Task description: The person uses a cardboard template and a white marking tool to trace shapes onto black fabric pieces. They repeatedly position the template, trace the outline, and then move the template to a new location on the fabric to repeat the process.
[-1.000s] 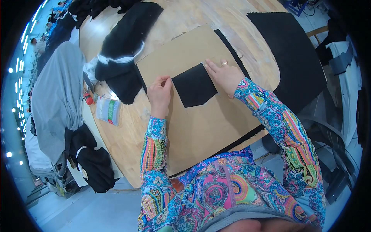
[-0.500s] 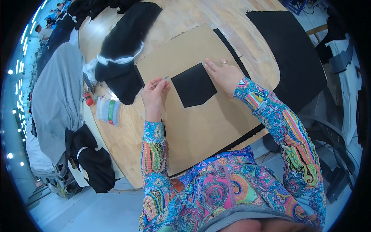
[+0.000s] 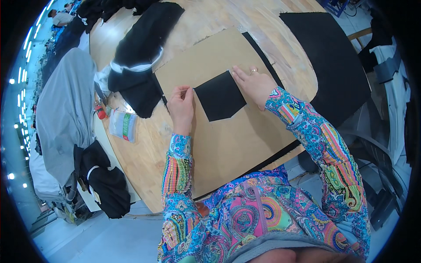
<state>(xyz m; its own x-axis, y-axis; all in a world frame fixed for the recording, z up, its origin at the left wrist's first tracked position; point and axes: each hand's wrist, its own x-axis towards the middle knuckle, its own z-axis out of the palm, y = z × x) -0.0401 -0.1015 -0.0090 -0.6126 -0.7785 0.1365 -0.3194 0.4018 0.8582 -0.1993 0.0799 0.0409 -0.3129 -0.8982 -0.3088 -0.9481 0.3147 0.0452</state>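
Currently, left hand (image 3: 180, 107): hovering or resting (I cannot tell which) at the upper left corner of the black shape; its fingers are pinching together on a thin tool (image 3: 184, 90), which they are mostly hiding.
Right hand (image 3: 256, 87): lying on the cardboard at the upper right corner of the shape, palm down; its fingers are stretching out uncurled, and one is wearing a ring (image 3: 254, 71).
Black shape (image 3: 220, 96): sitting amid the brown cardboard (image 3: 237, 144), between the two hands, its lower edge coming to a blunt point; whether it is showing through an opening or lying on top, I cannot tell.
Black cloth (image 3: 259, 52): lying beneath the cardboard, peeking out along its right and lower edges.
Desk (image 3: 210, 17): carrying all of these on its pale wooden top.
Right side: a large black panel (image 3: 329, 61) is spreading over the desk's edge, well apart from the cardboard.
Left side: a black bundle (image 3: 144, 37) is lying near the cardboard, a white strip (image 3: 138, 68) crossing it; a clear packet (image 3: 122, 125) and a small red item (image 3: 100, 111) are resting nearby.
Far left: grey fabric (image 3: 66, 109) is hanging in a draped heap beside the desk.
Sleeves (image 3: 177, 168): covering both forearms in a bright, multicoloured print.
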